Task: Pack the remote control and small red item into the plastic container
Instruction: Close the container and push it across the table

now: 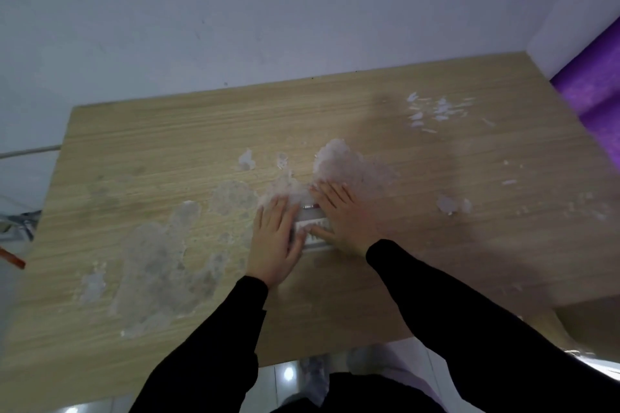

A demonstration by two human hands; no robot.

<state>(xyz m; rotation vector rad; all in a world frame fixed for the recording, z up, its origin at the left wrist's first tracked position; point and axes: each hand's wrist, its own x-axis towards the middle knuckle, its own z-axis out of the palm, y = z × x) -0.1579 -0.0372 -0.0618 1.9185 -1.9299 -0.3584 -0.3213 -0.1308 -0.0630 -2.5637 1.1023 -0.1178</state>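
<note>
A small clear plastic container lies on the wooden table, just ahead of me at the centre. Through it I see a white remote control, and at its far end a small red item. My left hand lies flat against the container's left side with the thumb over its top. My right hand presses on the right side, its thumb also across the top. Most of the container is hidden under the two hands. The picture is blurred.
White, flaky residue patches cover the middle and left of the tabletop. A pale wall runs along the table's far edge. A purple roll stands at the right, and an orange object is off the table's left edge.
</note>
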